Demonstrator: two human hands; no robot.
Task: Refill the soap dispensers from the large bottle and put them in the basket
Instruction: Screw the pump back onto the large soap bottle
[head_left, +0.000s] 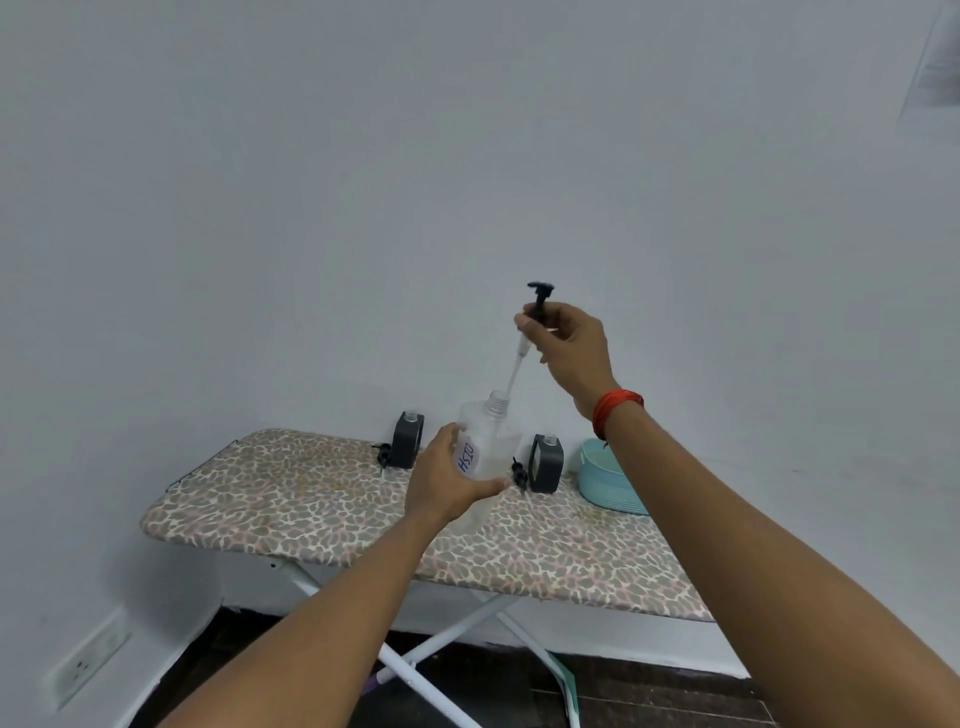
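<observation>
My left hand (451, 480) grips a large clear bottle (488, 441) with "DISH" written on it, standing on the ironing board (322, 509). My right hand (566, 345) pinches the black pump head (540, 299) above it, the pump's clear tube (515, 371) angling down into the bottle's open neck. Two dark grey soap dispensers stand uncapped by the wall: one (408, 439) left of the bottle, one (545, 463) right of it. A loose black pump lies beside each, one (383, 456) on the left and one (519, 474) on the right. The light blue basket (608, 483) sits at the right.
The leopard-print board stands on white crossed legs (441, 639) against a plain white wall. A wall socket (85, 660) is low at the left. Dark floor shows beneath.
</observation>
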